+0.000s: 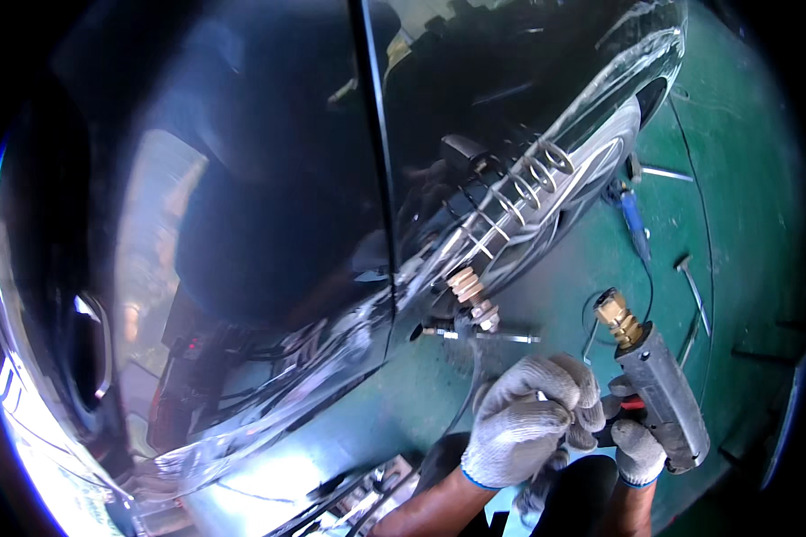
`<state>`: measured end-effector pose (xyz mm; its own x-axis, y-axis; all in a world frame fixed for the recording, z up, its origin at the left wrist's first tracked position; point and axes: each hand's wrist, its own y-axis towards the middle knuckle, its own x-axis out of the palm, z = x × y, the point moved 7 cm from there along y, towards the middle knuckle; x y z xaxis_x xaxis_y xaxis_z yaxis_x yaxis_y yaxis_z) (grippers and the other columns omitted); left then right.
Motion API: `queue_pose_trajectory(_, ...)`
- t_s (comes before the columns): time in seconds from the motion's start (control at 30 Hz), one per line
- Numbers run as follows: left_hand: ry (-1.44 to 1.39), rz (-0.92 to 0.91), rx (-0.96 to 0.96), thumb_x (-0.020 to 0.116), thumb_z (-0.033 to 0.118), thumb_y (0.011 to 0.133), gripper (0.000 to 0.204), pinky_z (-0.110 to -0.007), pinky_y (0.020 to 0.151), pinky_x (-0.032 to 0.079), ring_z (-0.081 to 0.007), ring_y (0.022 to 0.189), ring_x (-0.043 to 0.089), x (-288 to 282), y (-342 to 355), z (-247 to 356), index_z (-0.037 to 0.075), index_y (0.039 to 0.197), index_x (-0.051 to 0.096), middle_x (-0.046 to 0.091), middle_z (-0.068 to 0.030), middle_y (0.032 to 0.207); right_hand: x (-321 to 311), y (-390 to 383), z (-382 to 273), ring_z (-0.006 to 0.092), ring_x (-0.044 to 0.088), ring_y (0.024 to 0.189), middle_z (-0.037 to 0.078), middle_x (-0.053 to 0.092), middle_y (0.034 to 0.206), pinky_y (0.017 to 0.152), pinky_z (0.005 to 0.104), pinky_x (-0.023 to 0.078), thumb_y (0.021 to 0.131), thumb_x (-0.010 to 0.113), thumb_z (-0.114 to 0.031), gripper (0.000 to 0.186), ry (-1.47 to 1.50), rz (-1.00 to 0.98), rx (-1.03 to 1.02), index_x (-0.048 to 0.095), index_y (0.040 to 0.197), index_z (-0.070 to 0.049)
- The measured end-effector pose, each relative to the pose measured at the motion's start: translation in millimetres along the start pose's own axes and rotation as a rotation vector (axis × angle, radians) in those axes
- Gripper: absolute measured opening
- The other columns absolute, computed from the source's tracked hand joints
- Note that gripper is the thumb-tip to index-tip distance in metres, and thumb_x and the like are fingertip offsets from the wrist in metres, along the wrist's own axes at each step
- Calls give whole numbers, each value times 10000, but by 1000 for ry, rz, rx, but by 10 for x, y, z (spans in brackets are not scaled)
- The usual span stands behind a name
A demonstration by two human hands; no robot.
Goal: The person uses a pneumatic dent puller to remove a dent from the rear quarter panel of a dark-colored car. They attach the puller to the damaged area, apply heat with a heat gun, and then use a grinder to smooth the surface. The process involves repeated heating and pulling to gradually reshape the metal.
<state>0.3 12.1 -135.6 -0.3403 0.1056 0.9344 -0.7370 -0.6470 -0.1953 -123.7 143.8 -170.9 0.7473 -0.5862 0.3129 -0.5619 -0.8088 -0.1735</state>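
Observation:
My right hand [640,450], in a grey knit glove, grips a dark grey spot-welding gun [661,389]. Its brass tip [613,313] points up toward the car, and a red trigger shows by the fingers. Beside it my gloved left hand [521,421] is closed, fingertips pinched together. A small pale bit shows between them, too small to name. Ahead of both hands is a dark, glossy car panel [269,224]. A wavy metal wire [527,186] stands along its lower edge. Below that wire is a ribbed copper-coloured clamp-like piece [466,285].
On the green floor [743,215] to the right lie a blue-handled tool [634,219], a hammer [692,286] and a thin black cable [703,224]. A metal bar [501,337] sits near the copper piece. Cables and a metal box [381,488] are at lower left.

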Motion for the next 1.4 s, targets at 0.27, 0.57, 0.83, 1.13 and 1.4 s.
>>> queue_pose_trajectory(0.27,389,225,-162,683,109,946,161,-205,498,386,-93,618,577,-1166,74,-698,10,1072,684,650,-61,797,-430,596,964,261,704,856,172,695,1113,794,384,587,706,838,-80,665,151,-52,-220,573,1297,75)
queue_pose_trajectory(0.57,479,328,339,704,123,929,245,-212,545,408,-124,684,633,-1282,-263,-80,-15,1129,675,714,-76,889,48,486,942,250,658,793,149,650,892,759,411,573,769,776,-128,456,427,-287,-218,626,1140,91)
queue_pose_trajectory(0.83,356,40,612,734,161,911,227,-183,481,391,-108,653,604,-38,-289,364,49,1095,664,682,-64,876,-34,410,519,280,686,887,186,677,1116,796,429,579,743,735,15,665,356,-406,-262,519,1370,58)
queue_pose_trajectory(1.13,528,47,676,705,89,922,169,-156,487,410,-36,610,563,155,-77,822,27,1079,698,693,-8,848,-10,304,162,298,687,840,184,679,952,785,433,587,757,780,-134,545,294,-300,-406,591,1213,97)
queue_pose_trajectory(1.4,2651,-304,1521,672,158,889,98,-417,730,540,-330,808,681,1580,-389,1319,95,954,711,676,-116,853,26,366,233,210,658,946,161,669,1171,811,352,550,791,821,0,526,187,-460,-498,610,1273,9)
